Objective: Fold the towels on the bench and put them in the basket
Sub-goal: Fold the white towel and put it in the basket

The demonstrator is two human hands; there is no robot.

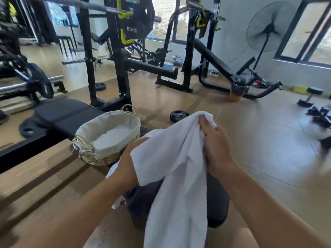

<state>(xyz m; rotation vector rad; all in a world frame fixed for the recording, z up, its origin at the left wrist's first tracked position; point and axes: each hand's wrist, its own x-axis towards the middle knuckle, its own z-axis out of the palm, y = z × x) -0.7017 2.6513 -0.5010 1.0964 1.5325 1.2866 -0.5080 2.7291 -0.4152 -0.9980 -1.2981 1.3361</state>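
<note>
A white towel point(177, 169) hangs in front of me, bunched at the top and trailing down past the bench. My right hand point(215, 140) is shut on its upper edge. My left hand point(129, 158) grips its left side, partly hidden behind the cloth. The black padded bench point(217, 203) lies under the towel. More white cloth point(112, 173) shows on the bench behind my left hand, and a dark cloth point(141, 196) lies beneath the hanging towel. The wicker basket point(100, 156) with a cream liner stands on the bench just left of my left hand; its inside looks empty.
A black weight rack point(118, 65) stands behind the basket. A weight plate point(179, 115) lies on the wooden floor ahead. An incline bench point(215, 59), a standing fan point(268, 27) and dumbbells point(309, 97) are farther right. A barbell point(21, 85) is at left.
</note>
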